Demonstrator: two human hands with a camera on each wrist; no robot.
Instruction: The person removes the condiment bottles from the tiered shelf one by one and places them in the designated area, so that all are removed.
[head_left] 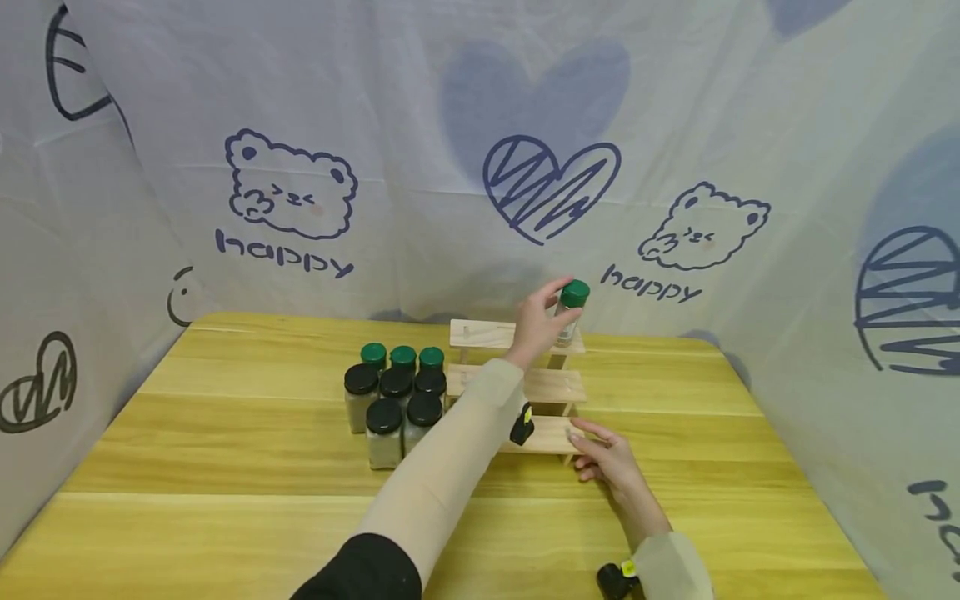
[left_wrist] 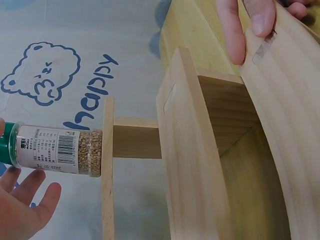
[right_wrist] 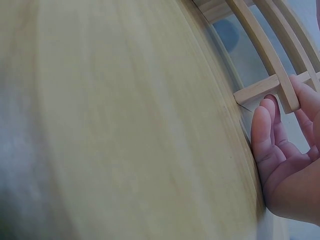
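My left hand [head_left: 536, 327] holds a green-capped spice jar [left_wrist: 57, 149] by its cap, at the right end of the top tier of a wooden stepped rack [head_left: 553, 386]. Tan seeds and a white barcode label show through the clear jar in the left wrist view. Its base meets the top board there. At the front, my right hand [head_left: 613, 460] grips the right end of the lowest board [right_wrist: 270, 55], thumb and fingers on opposite faces. The left forearm covers part of the rack in the head view.
Left of the rack stand several black-capped square jars [head_left: 384, 437], with green-capped jars [head_left: 373, 356] behind them. All rest on a yellow wood-grain table [head_left: 225, 450]. A printed white curtain [head_left: 420, 208] hangs behind the table and along its sides.
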